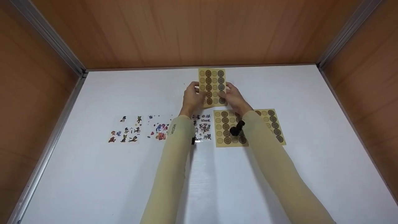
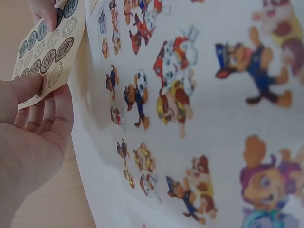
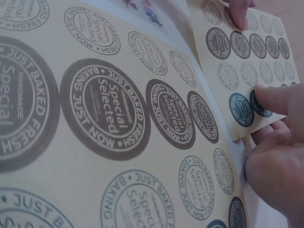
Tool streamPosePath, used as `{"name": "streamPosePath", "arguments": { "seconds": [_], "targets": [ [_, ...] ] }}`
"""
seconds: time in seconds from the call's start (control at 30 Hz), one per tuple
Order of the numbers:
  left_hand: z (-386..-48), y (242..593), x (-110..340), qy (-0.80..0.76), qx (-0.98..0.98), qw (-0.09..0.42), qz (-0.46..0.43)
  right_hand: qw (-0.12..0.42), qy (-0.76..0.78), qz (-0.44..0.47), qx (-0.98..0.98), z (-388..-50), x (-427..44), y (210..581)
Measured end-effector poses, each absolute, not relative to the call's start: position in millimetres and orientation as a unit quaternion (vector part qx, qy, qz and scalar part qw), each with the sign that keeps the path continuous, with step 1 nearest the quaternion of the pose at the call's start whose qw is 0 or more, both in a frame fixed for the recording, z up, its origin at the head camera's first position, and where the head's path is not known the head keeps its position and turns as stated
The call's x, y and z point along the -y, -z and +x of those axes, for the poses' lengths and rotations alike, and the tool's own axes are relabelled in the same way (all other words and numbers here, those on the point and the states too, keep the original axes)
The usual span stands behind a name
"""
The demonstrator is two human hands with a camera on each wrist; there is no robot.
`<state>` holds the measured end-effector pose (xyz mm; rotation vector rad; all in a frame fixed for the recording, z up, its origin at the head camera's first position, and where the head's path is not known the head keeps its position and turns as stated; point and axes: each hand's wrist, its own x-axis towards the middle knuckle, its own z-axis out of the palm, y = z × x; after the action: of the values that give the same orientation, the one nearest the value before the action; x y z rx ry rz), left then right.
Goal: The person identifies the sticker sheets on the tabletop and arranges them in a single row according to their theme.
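A tan sticker sheet [image 1: 212, 84] with rows of round labels is held up near the back of the table. My left hand [image 1: 193, 98] pinches its left edge, thumb in front and fingers behind, as the left wrist view shows too. At the opposite edge my right hand [image 1: 234, 97] grips the sheet the same way; in the right wrist view its thumb [image 3: 273, 99] presses on a dark round label. Two more tan sticker sheets [image 1: 219, 133] lie on the table below my right forearm, partly hidden by it.
Left of the tan sheets lie clear sheets of cartoon stickers: one at the far left [image 1: 125, 130], one in the middle [image 1: 159, 130], and one [image 1: 203, 127] partly under my left forearm. A wooden wall [image 1: 199, 34] closes off the back of the white table [image 1: 93, 180].
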<state>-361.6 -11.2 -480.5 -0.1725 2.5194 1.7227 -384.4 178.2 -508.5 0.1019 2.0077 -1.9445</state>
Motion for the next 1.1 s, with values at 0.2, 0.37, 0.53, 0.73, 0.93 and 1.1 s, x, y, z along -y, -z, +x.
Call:
{"name": "streamPosePath", "arguments": {
  "seconds": [0.2,0.37,0.53,0.73,0.93,1.1],
  "targets": [
    [-366.8,476.5,7.1,-0.582,-0.811,0.047,-0.044,0.159,0.681,0.033,-0.714,-392.4,-180.6,506.7],
    [-371.6,470.8,-4.2,-0.582,-0.811,0.059,-0.03,0.137,0.662,0.047,-0.735,-391.9,-192.2,501.4],
    [-375.7,462.3,-20.0,-0.59,-0.804,0.069,0.0,0.11,0.657,0.052,-0.744,-388.7,-214.1,488.6],
    [-380.9,451.1,-52.0,-0.633,-0.769,0.087,0.033,0.058,0.652,0.062,-0.754,-380.6,-249.9,463.7],
    [-373.2,450.2,-90.5,-0.659,-0.738,0.121,0.076,0.019,0.63,0.105,-0.77,-359.5,-287.5,455.7],
    [-360.1,456.6,-123.1,-0.698,-0.698,0.134,0.088,-0.01,0.598,0.111,-0.794,-340.7,-323.5,447.9]
  ]
}}
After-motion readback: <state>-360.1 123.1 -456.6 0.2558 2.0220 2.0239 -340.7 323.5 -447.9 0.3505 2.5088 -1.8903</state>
